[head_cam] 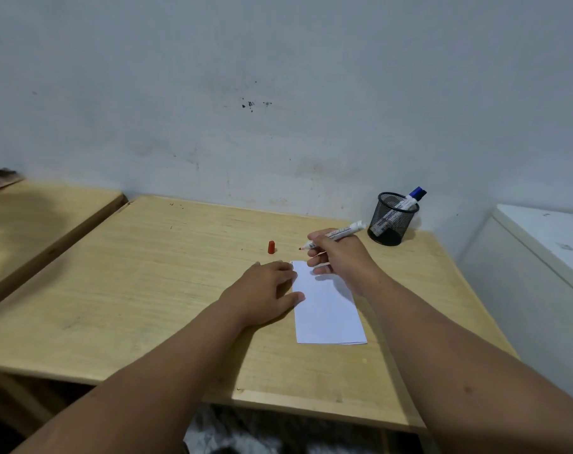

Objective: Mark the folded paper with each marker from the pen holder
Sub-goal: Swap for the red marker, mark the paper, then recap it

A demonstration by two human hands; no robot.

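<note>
- Folded white paper (327, 309) flat on the wooden desk (147, 290).
- Left hand (262, 293) spread flat, pinning the paper's left edge.
- Right hand (340, 257) wrapped around an uncapped red marker (335, 235) — tip beyond the paper's far edge.
- Red cap (271, 247) upright beyond.
- Farthest — mesh pen holder (391, 221), blue-capped marker (411, 199) inside.

Cap (271, 247) left of pen holder (392, 219)

Left hand (265, 290) flat, palm down, fingers spread, right hand (339, 257) curled in writing grip
</note>
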